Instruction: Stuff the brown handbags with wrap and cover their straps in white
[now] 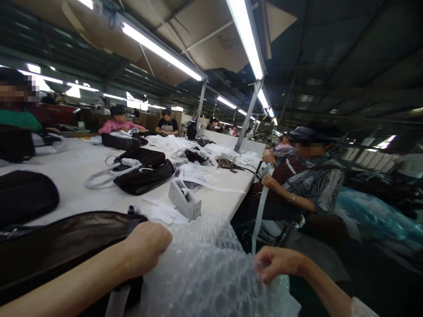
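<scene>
A sheet of clear bubble wrap (pixel 211 277) spreads in front of me, reaching past the table's near right edge. My left hand (pixel 150 244) is closed in a fist at the sheet's left side; its fingertips are hidden from me. On the opposite side, my right hand (pixel 276 263), slightly blurred, has thumb and fingers pinched at the wrap's edge. A large dark handbag (pixel 69 246) lies beneath and left of my left forearm, with a strap wrapped in white (pixel 118 301) at its lower side. Beyond the wrap stands a grey tape dispenser (pixel 185 200).
Black handbags (pixel 142 171) with white-wrapped handles lie across the white table (pixel 95 196). White paper strips (pixel 165 211) sit beside the dispenser. At the right, a seated co-worker (pixel 297 176) holds a long white strip (pixel 259 220). Other people work along the table's far side.
</scene>
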`<state>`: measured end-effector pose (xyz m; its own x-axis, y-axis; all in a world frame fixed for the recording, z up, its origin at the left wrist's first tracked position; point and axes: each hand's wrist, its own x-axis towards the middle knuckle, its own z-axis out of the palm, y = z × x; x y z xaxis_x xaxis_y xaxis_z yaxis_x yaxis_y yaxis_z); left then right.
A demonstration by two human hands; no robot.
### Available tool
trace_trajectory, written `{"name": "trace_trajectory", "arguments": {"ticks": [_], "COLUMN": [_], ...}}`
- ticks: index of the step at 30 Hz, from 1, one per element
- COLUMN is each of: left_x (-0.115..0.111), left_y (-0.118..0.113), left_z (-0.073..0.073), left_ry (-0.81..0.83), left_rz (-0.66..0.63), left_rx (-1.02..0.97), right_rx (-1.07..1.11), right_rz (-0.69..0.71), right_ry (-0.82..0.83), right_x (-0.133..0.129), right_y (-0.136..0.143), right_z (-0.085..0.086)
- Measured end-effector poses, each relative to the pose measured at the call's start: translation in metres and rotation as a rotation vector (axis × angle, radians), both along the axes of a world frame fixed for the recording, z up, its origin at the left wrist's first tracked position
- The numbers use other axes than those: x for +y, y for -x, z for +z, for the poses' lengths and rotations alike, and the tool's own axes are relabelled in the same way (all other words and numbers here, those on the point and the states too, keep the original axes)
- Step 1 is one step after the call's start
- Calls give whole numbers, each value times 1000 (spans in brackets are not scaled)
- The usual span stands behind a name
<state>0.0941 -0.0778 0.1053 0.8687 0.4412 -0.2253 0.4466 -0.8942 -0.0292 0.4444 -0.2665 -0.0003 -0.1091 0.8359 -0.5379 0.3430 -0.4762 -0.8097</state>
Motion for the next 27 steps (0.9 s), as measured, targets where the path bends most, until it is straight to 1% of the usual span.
{"name": "trace_trajectory", "arguments": {"ticks": [4,6,8,10,12,13,15,17,20,23,25,27], "left_x": [4,6,4,-4,-19,-28,-46,-58,-62,-54,-47,-39], "left_y": [-3,-7,-14,-25,-39,-47,-62,-73,-76,-70,-65,-62], "left_z": [-5,-3,2,8,14,15,14,9,1,-3,-6,-10], "left_ry": [12,35,77,140,193,210,242,302,355,349,441,577], "left_rz": [6,26,29,-9,-70,-103,-157,-180,-154,-124,-102,-85], "left_rx": [16,-10,-98,-217,-310,-335,-322,-262,-212,-262,-344,-423], "right_rx": [-22,-50,-73,-114,-176,-209,-251,-265,-356,-555,-611,-573], "right_rz": [-50,-57,-56,-33,-3,8,13,11,27,30,25,29], "right_ry": [-82,-136,-188,-238,-292,-321,-367,-392,-433,-511,-533,-527], "right_x": [-12,-12,-10,-7,-3,-1,2,5,6,6,8,12], "right_y": [9,19,32,47,63,70,84,96,109,116,117,117], "right_z": [19,31,43,58,72,78,88,93,96,95,93,92]}}
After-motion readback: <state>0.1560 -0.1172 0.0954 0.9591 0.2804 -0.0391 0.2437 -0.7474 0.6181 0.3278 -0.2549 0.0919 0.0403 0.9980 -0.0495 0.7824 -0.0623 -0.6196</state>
